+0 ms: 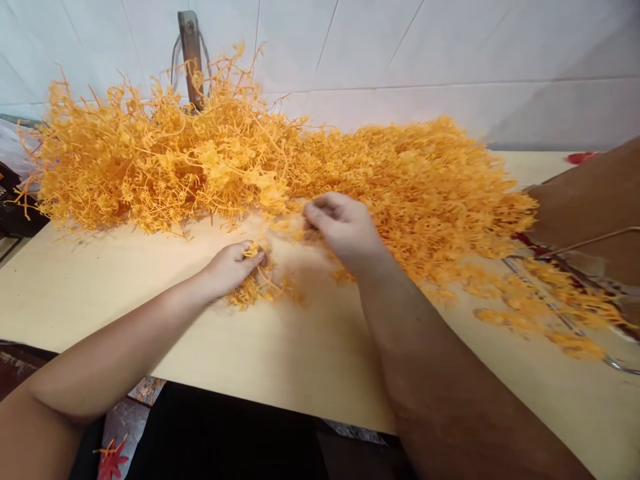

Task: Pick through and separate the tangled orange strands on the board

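Observation:
My left hand [235, 267] is closed on a small orange sprig [253, 288], which looks like an artificial flower stem with thin curly branches. Part of the sprig hangs below my fingers, just above the table. My right hand [345, 227] is closed in a pinch at the front of the orange heap, with blurred orange bits by its fingertips. What it holds, if anything, I cannot make out. Behind both hands spreads a big pile of the same orange sprigs [165, 153], reaching across most of the table [210, 347].
Against the tiled wall stands a metal upright [191, 60]. At the right are a brown cardboard piece [595, 200], a metal rod [623, 365] and loose orange sprigs [535, 300]. A dark box [15, 200] is at the left; a red leaf [113, 460] lies below the table edge.

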Demonstrator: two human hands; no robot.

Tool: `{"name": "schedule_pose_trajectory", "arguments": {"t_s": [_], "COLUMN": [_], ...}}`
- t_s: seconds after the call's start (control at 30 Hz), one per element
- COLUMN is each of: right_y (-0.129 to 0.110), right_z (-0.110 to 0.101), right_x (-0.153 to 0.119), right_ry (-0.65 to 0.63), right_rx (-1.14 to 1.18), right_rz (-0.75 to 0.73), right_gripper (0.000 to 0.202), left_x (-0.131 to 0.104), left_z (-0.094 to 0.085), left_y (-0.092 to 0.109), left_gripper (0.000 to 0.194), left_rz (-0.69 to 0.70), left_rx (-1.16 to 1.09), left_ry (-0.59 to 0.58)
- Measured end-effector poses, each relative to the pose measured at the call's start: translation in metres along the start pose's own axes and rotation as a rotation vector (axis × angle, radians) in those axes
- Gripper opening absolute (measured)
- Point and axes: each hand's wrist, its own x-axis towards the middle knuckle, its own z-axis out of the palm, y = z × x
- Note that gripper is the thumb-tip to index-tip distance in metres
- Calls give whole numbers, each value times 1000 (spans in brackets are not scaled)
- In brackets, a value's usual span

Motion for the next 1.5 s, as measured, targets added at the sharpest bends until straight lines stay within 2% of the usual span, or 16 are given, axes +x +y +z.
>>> {"name": "schedule_pose_trajectory", "arguments": {"t_s": [0.1, 0.13, 0.2, 0.33, 0.43, 0.57, 0.73, 0.93, 1.07, 1.13, 1.23, 1.27, 1.3, 1.33, 1.43, 1.5], "right_y": [-8, -10, -11, -10, -10, -11, -12, -15, -21, -29, -45, -49, -50, -50, -37, -27], "right_z": [9, 9, 9, 8, 15, 27, 36, 40, 38, 41, 46, 46, 45, 43, 28, 17], "right_x": [-11, -14, -15, -16, -20, -29, -36, -38, -39, -46, -58, -60, -61, -58, -40, -25], "right_ry": [-415, -497, -583, -656, -696, -639, -533, -569, -584, -682, -981, -1018, -1003, -926, -553, -328], "right_rx": [-143, -185, -255, -320, -374, -574, -734, -718, -706, -623, -379, -329, -295, -259, -65, 49], "right_rz": [-44, -60, -96, -164, -208, -269, -304, -419, -473, -488, -543, -553, -538, -495, -235, -16], "right_gripper": [15, 14, 16, 21, 17, 11, 12, 22, 25, 25, 25, 25, 25, 23, 9, 7], "left_x": [1, 1, 1, 2, 2, 2, 4, 6, 7, 10, 17, 19, 20, 20, 16, 13], "left_z": [-1, -1, -2, -2, -3, -2, 0, -4, -4, -6, -12, -15, -17, -19, -20, -19], "left_y": [5, 7, 9, 9, 7, 9, 10, 9, 10, 9, 5, 4, 2, 1, -1, -1], "left_gripper": [18, 17, 16, 23, 27, 26, 25, 12, 12, 11, 5, 7, 9, 11, 17, 19], "left_rz": [-126, -141, -131, -82, -60, -51, -99, -177, -234, -242, -178, -154, -132, -109, -58, -40], "left_rx": [-319, -398, -528, -665, -690, -703, -702, -714, -711, -718, -713, -697, -674, -643, -543, -491], "left_ry": [39, 59, 100, 128, 106, 76, 151, 238, 258, 305, 453, 463, 426, 359, 134, 66]}}
